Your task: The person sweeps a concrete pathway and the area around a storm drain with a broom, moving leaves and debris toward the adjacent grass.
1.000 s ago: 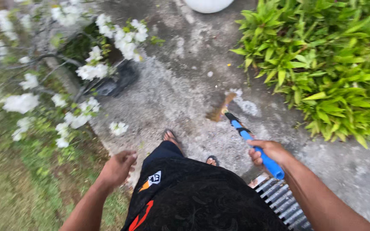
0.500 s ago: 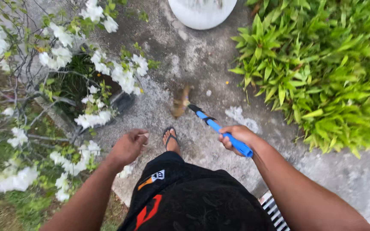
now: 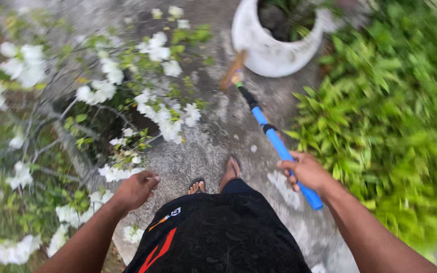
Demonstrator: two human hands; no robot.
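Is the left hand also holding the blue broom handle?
No, the left hand is empty beside the white flowers; only the right hand grips the handle.

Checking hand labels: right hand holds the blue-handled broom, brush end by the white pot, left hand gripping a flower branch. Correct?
One error: the left hand grips nothing; it hangs loosely curled beside the white-flowered shrub. The head view shows the rest holds: right hand on the blue-handled broom, brush end by the white pot.
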